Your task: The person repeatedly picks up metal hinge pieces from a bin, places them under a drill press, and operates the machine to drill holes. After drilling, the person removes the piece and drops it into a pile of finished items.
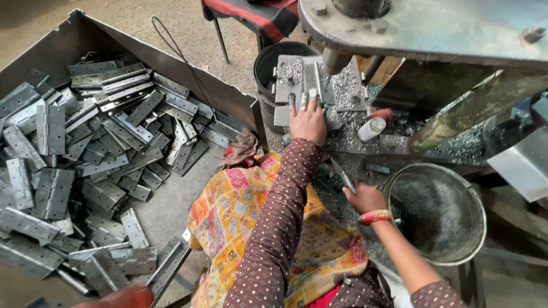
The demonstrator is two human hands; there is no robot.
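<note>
The left hand is lying flat, fingers spread, pressing on a grey metal hinge plate on the far machine bed, just under the press ram. The right hand is closing around a thin metal strip, nearer, beside a round metal bowl. On the left, a tray is holding a heap of hinges.

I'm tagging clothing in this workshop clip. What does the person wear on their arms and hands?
The left arm has a long dark brown sleeve with small pale dots, down to the wrist. The left hand wears rings. The right hand is bare, with red and gold bangles at the wrist; the dotted sleeve there stops near the elbow.
</note>
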